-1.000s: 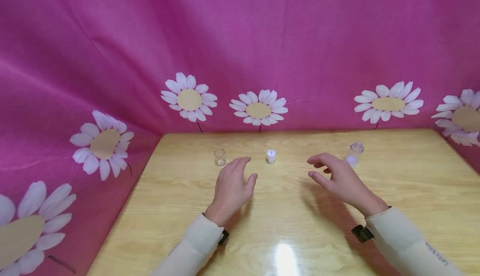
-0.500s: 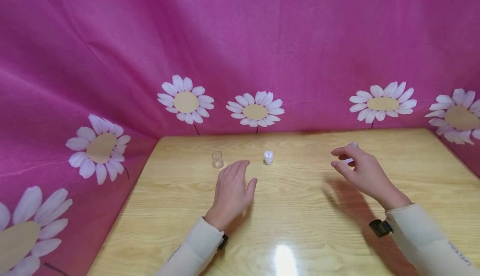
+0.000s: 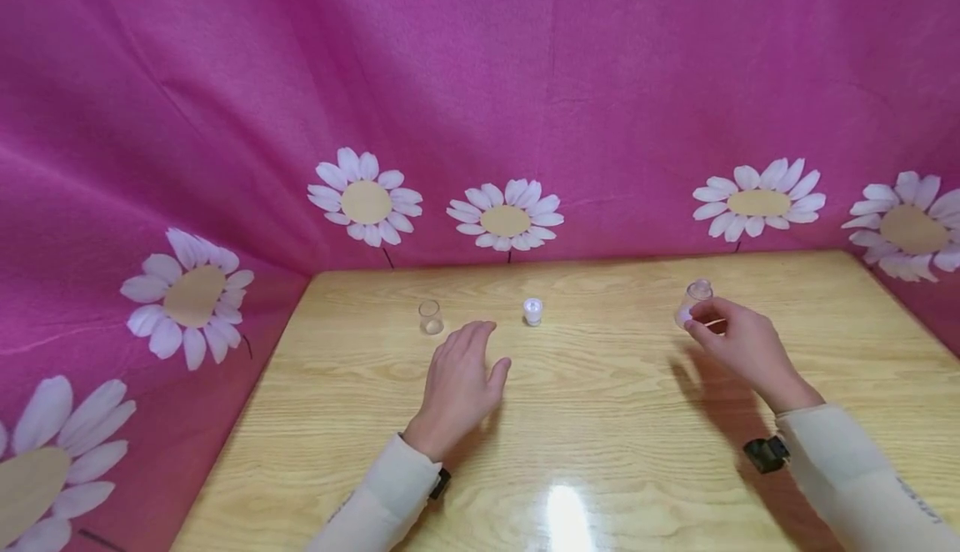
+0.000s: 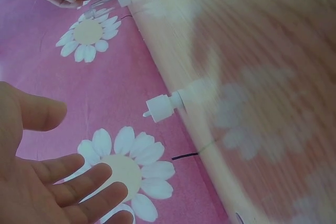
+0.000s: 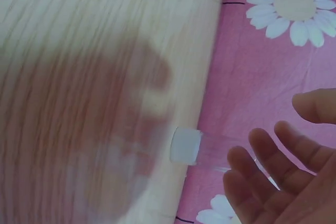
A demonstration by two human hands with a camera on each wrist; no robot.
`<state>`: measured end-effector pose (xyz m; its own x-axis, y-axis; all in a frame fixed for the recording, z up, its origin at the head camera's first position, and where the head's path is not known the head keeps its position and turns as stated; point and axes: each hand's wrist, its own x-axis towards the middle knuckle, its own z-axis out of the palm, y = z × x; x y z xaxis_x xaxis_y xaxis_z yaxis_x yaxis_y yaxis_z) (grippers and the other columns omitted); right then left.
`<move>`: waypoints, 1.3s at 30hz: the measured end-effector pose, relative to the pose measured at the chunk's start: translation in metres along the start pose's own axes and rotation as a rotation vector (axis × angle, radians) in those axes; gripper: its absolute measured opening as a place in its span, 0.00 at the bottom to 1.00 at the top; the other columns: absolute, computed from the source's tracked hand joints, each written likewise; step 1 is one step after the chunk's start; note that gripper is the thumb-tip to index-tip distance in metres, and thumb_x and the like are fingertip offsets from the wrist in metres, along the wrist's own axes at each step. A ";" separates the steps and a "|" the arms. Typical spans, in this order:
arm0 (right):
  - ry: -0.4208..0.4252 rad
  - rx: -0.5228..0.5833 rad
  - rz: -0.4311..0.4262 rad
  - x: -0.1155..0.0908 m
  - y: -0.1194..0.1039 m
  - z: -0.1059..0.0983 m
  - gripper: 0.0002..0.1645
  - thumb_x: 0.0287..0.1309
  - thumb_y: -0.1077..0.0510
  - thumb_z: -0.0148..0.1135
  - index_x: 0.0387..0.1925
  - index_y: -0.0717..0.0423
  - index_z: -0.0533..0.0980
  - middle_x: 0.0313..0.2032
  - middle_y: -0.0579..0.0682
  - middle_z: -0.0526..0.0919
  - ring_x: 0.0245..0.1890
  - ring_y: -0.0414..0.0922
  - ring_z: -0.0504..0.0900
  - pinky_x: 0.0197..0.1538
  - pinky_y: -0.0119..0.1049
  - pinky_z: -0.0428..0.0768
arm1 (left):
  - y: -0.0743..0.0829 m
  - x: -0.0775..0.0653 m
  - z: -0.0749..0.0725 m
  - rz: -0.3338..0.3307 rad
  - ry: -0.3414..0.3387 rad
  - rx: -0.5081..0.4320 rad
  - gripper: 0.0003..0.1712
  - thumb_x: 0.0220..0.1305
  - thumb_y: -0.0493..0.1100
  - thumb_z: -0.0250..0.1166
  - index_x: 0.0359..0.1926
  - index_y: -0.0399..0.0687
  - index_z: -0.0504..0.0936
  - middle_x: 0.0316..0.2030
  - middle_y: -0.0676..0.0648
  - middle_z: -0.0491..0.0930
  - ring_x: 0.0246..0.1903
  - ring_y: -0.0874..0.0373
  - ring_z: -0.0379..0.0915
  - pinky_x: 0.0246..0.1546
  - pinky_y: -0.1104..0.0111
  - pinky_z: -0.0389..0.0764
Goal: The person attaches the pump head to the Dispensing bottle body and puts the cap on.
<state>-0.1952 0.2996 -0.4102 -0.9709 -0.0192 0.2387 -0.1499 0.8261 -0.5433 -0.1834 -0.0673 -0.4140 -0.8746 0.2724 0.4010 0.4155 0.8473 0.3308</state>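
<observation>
A small clear bottle (image 3: 700,288) with a whitish bottom (image 5: 185,146) stands upright at the right of the table. My right hand (image 3: 742,348) is at its near side, fingers bent loosely and thumb apart from them in the right wrist view; whether the fingertips touch the bottle I cannot tell. Farther left stands a small white piece with a narrow tip (image 4: 160,108), resembling a spray-pump head. Left of that is a clear, cup-shaped cap (image 3: 431,318). My left hand (image 3: 459,385) hovers nearer than both, fingers extended, holding nothing.
The wood-grain table (image 3: 585,402) ends at a pink cloth (image 3: 630,102) printed with white daisies, which rises behind and at the sides. A bright light reflection shows near the table's front. Dark wrist devices (image 3: 767,454) sit at the sleeves.
My right hand has moved right to the bottle, partly covering it. My left hand stays almost in place. The head view has shifted slightly.
</observation>
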 end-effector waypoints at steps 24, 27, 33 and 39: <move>-0.179 -0.083 0.199 0.021 0.032 0.005 0.48 0.65 0.40 0.58 0.63 0.80 0.61 0.54 0.78 0.74 0.50 0.69 0.76 0.49 0.61 0.75 | 0.003 0.003 -0.001 0.031 -0.032 0.022 0.25 0.65 0.50 0.65 0.58 0.43 0.77 0.57 0.45 0.80 0.56 0.47 0.77 0.55 0.54 0.78; -0.170 -0.061 0.190 0.028 0.033 0.008 0.50 0.64 0.38 0.59 0.63 0.80 0.61 0.55 0.78 0.73 0.51 0.69 0.75 0.50 0.61 0.74 | 0.005 0.003 0.000 0.017 -0.049 0.010 0.25 0.65 0.50 0.65 0.58 0.42 0.77 0.57 0.45 0.80 0.56 0.47 0.77 0.55 0.54 0.78; -0.163 -0.047 0.325 0.038 0.033 0.014 0.60 0.59 0.27 0.57 0.70 0.72 0.55 0.61 0.76 0.68 0.58 0.75 0.65 0.48 0.71 0.65 | 0.007 0.003 0.002 0.009 -0.061 0.004 0.25 0.65 0.50 0.65 0.58 0.43 0.77 0.57 0.45 0.80 0.55 0.48 0.77 0.55 0.54 0.78; -0.075 -0.020 0.343 0.043 0.037 0.025 0.48 0.65 0.33 0.53 0.69 0.65 0.62 0.56 0.73 0.75 0.56 0.75 0.65 0.47 0.69 0.58 | 0.010 0.003 0.004 0.020 -0.075 0.011 0.25 0.65 0.50 0.65 0.58 0.43 0.77 0.57 0.45 0.80 0.56 0.48 0.77 0.54 0.54 0.79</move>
<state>-0.2474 0.3152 -0.4396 -0.9753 0.2204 -0.0147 0.1900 0.8026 -0.5655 -0.1829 -0.0562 -0.4134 -0.8826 0.3221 0.3423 0.4306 0.8462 0.3139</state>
